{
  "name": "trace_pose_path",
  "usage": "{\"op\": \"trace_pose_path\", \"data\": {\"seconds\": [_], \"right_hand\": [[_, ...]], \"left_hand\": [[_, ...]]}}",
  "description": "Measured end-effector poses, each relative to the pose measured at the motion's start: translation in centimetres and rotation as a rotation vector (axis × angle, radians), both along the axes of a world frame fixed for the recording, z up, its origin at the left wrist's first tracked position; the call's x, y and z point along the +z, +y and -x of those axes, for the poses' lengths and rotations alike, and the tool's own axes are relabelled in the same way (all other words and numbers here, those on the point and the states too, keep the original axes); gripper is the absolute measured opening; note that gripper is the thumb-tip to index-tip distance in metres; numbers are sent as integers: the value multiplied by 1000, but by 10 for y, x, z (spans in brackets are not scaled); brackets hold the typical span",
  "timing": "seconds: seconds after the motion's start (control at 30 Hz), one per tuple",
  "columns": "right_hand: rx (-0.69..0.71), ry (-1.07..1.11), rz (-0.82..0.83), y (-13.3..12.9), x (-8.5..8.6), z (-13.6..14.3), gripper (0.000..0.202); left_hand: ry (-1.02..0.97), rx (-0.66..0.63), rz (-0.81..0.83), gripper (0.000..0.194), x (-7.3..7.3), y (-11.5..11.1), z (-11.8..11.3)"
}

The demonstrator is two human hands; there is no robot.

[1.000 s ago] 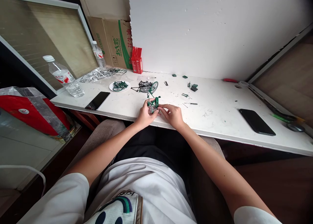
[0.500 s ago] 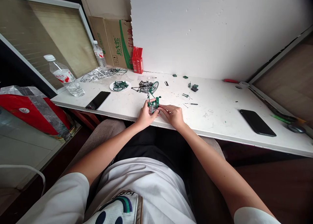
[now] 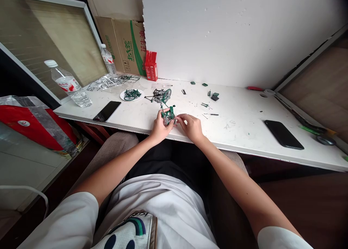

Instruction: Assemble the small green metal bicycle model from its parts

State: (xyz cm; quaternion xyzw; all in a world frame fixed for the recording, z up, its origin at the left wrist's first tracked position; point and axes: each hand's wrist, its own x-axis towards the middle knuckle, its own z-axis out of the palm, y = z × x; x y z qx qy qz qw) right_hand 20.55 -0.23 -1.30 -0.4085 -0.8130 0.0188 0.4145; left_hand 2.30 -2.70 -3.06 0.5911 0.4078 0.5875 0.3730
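A small green model bicycle is held over the table's front edge by my left hand, whose fingers wrap round its lower left side. My right hand is at the model's right side, thumb and fingertips pinched together by the wheel; whatever is between them is too small to make out. Behind the model lie dark frame parts and a wheel. A white plate with green bicycle parts is to the left of these.
On the white table are a phone at left, a black phone at right, a thin tool and small green pieces. Bottles, a red box and a carton stand at back left.
My right hand's fingers have shifted slightly and show a wider gap behind the pinch. The model has turned a little in my left hand. The whole view has moved slightly.
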Motion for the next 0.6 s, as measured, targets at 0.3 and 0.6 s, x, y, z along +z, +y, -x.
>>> {"op": "trace_pose_path", "data": {"seconds": [0.3,0.6], "right_hand": [[-101,-163,4,1,2,4,57],[-15,6,94,-4,13,4,36]], "left_hand": [[107,40,-79,54,1,-3,-1],[119,100,-81,52,6,-5,-4]]}}
